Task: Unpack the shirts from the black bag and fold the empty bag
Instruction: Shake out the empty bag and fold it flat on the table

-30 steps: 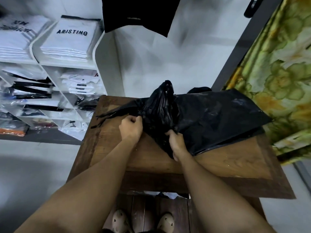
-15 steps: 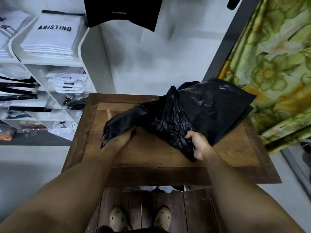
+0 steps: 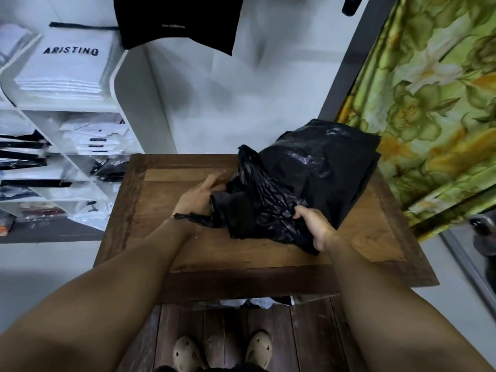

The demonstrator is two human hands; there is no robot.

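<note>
Change: half a second ago the neck of the black bag [image 3: 322, 167] lay stretched toward the left of the frame under my left hand [image 3: 197, 196]. Now it is bunched at centre frame, and that hand has come in to the opening.
Left hand: released, with fingers stretched out and touching the bag's mouth beside a dark fold [image 3: 228, 204] (probably a shirt, though black on black is hard to read). The thumb is hidden.
Right hand: my right hand [image 3: 315, 228] grasps a fistful of crumpled plastic at the bag's near edge, just right of centre.
Bag: it lies on the right half of the table [image 3: 161, 237], bulky, so I judge the shirts are mostly inside. Its far corner sits at the table's back edge, near the curtain [image 3: 434, 103].
Risk: the plastic is thin and slippery. If I tug the shirts while only pinching the film, it could tear or slide off the back edge. A sharp pull could also drag the whole load out in a heap.
Surface: dark, worn wood with a raised darker border, filling the centre of the frame.
Room: white shelves [image 3: 128, 84] at upper left hold stacks of white packets [image 3: 64, 76], one printed ARISTINO. A black garment [image 3: 177, 20] hangs at top centre. The green floral curtain fills the right side, and plank floor and my shoes [image 3: 185, 354] show at the bottom.
</note>
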